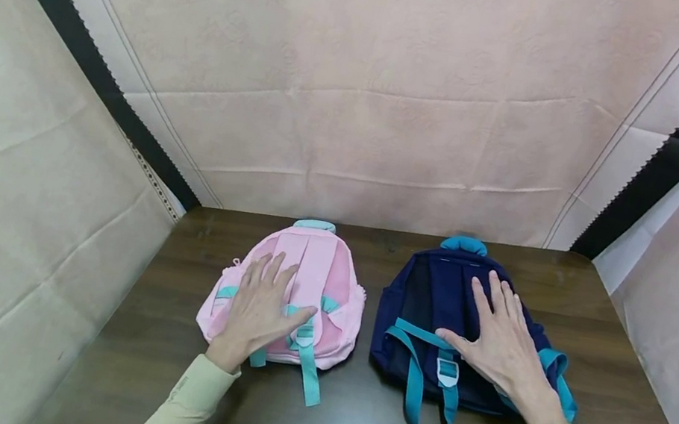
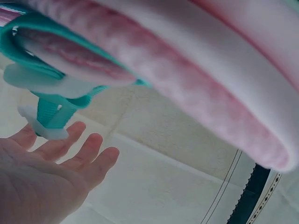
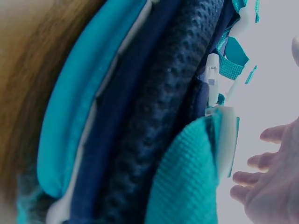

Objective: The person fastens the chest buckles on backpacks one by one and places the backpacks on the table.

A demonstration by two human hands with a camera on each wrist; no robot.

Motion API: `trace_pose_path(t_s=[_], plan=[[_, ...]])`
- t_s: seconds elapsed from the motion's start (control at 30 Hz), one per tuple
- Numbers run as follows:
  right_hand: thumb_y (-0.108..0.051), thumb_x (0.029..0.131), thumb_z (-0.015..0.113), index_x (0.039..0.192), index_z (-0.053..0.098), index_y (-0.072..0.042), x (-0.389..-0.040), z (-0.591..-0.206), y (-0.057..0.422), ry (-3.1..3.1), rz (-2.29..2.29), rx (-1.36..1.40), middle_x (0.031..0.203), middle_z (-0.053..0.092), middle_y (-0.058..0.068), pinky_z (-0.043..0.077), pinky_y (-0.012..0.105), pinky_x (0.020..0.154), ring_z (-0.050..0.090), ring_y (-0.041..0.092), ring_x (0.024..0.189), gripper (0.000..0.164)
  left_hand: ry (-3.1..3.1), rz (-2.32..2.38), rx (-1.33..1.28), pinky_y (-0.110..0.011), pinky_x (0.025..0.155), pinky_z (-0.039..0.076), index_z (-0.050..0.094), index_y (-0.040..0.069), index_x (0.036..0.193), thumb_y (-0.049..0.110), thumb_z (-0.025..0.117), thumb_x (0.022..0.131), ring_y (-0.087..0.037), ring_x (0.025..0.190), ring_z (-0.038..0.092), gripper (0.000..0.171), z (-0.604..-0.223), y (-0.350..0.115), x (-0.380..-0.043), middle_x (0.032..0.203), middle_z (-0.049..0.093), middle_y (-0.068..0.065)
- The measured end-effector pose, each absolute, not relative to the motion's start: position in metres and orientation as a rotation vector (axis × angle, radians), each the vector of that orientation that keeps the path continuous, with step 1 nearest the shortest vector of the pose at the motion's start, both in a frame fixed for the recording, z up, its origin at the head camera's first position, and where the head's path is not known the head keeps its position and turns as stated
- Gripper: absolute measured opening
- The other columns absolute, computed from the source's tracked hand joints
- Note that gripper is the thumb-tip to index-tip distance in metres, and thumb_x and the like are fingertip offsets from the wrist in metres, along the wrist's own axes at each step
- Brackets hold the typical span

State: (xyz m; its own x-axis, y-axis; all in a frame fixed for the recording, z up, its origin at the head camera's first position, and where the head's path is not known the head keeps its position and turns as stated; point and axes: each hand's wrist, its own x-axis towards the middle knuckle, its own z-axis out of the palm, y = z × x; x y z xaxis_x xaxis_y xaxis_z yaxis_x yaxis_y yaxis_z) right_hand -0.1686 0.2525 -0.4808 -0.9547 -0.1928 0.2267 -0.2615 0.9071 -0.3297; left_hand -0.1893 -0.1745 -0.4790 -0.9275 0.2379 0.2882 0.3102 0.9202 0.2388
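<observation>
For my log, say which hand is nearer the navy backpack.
Right. The right hand is over the navy backpack; the left hand is over the pink backpack beside it.

We can read no text, label, brand, number or sign in any of the three views. We make out no lettering on the pink backpack (image 1: 318, 261) by the left hand (image 1: 263, 306), nor on the navy backpack (image 1: 444, 291) by the right hand (image 1: 506, 341). On a white buckle (image 3: 212, 70), above and left of the right hand in its wrist view, we see a small dark mark (image 3: 211, 82), too small to read.
</observation>
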Motion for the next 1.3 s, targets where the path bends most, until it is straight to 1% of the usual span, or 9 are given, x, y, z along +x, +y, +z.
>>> trace_pose_path(t_s=[0.13, 0.23, 0.47, 0.6, 0.73, 0.83, 1.0, 1.17, 1.3], plan=[[-0.072, 0.091, 0.074, 0.172, 0.029, -0.005, -0.167, -0.480, 0.253, -2.895, 0.532, 0.323, 0.179, 0.019, 0.030, 0.030, 0.081, 0.123, 0.027, 0.060, 0.159, 0.114, -2.794, -0.407, -0.411, -0.066, 0.129, 0.035, 0.060, 0.009, 0.150, 0.067, 0.067, 0.092, -0.047, 0.153, 0.043, 0.082, -0.479, -0.169, -0.188, 0.158, 0.057, -0.022], [-0.072, 0.091, 0.075, 0.171, 0.031, -0.005, -0.165, -0.479, 0.254, -2.900, 0.526, 0.303, 0.178, 0.022, 0.030, 0.034, 0.084, 0.119, 0.030, 0.060, 0.157, 0.113, -2.793, -0.423, -0.412, -0.066, 0.127, 0.038, 0.061, 0.011, 0.149, 0.066, 0.069, 0.091, -0.045, 0.152, 0.046, 0.080, -0.479, -0.165, -0.189, 0.156, 0.059, -0.020], [-0.067, 0.091, 0.078, 0.167, 0.039, -0.003, -0.160, -0.478, 0.257, -2.888, 0.541, 0.299, 0.175, 0.029, 0.031, 0.037, 0.085, 0.115, 0.035, 0.059, 0.153, 0.107, -2.821, -0.513, -0.432, -0.063, 0.123, 0.044, 0.061, 0.015, 0.151, 0.063, 0.073, 0.092, -0.042, 0.149, 0.050, 0.077, -0.477, -0.155, -0.188, 0.162, 0.055, -0.016], [-0.063, 0.091, 0.079, 0.165, 0.042, -0.004, -0.155, -0.479, 0.259, -2.865, 0.576, 0.292, 0.171, 0.034, 0.031, 0.037, 0.085, 0.115, 0.037, 0.058, 0.151, 0.101, -2.773, -0.571, -0.468, -0.060, 0.116, 0.052, 0.065, 0.013, 0.146, 0.054, 0.078, 0.090, -0.041, 0.144, 0.056, 0.070, -0.476, -0.148, -0.187, 0.158, 0.060, -0.015], [-0.057, 0.092, 0.081, 0.163, 0.047, -0.004, -0.150, -0.481, 0.261, -2.822, 0.581, 0.287, 0.161, 0.045, 0.032, 0.042, 0.081, 0.112, 0.044, 0.055, 0.143, 0.095, -2.740, -0.641, -0.512, -0.058, 0.111, 0.057, 0.067, 0.010, 0.143, 0.047, 0.083, 0.088, -0.040, 0.139, 0.060, 0.068, -0.477, -0.138, -0.186, 0.153, 0.064, -0.016], [-0.052, 0.093, 0.081, 0.160, 0.050, -0.003, -0.148, -0.483, 0.262, -2.798, 0.582, 0.298, 0.153, 0.051, 0.032, 0.043, 0.078, 0.111, 0.047, 0.053, 0.137, 0.090, -2.734, -0.712, -0.536, -0.056, 0.111, 0.058, 0.068, 0.009, 0.143, 0.043, 0.086, 0.087, -0.039, 0.138, 0.060, 0.068, -0.478, -0.131, -0.183, 0.151, 0.065, -0.016], [-0.041, 0.095, 0.080, 0.156, 0.055, 0.000, -0.145, -0.486, 0.265, -2.779, 0.593, 0.341, 0.146, 0.056, 0.032, 0.040, 0.076, 0.111, 0.046, 0.051, 0.134, 0.078, -2.746, -0.854, -0.580, -0.052, 0.113, 0.058, 0.067, 0.007, 0.142, 0.036, 0.088, 0.087, -0.036, 0.138, 0.060, 0.066, -0.481, -0.119, -0.176, 0.148, 0.065, -0.016], [-0.028, 0.096, 0.079, 0.150, 0.060, 0.001, -0.141, -0.489, 0.269, -2.748, 0.562, 0.386, 0.140, 0.061, 0.030, 0.041, 0.073, 0.109, 0.048, 0.049, 0.131, 0.064, -2.747, -0.944, -0.662, -0.052, 0.112, 0.059, 0.067, 0.006, 0.142, 0.033, 0.086, 0.091, -0.035, 0.135, 0.061, 0.061, -0.486, -0.104, -0.171, 0.145, 0.067, -0.015], [-0.021, 0.096, 0.076, 0.147, 0.063, 0.001, -0.139, -0.490, 0.271, -2.743, 0.561, 0.402, 0.138, 0.063, 0.029, 0.041, 0.071, 0.108, 0.049, 0.048, 0.129, 0.057, -2.731, -0.906, -0.729, -0.051, 0.113, 0.058, 0.068, 0.007, 0.141, 0.032, 0.084, 0.093, -0.034, 0.134, 0.063, 0.057, -0.487, -0.094, -0.169, 0.144, 0.068, -0.014]])
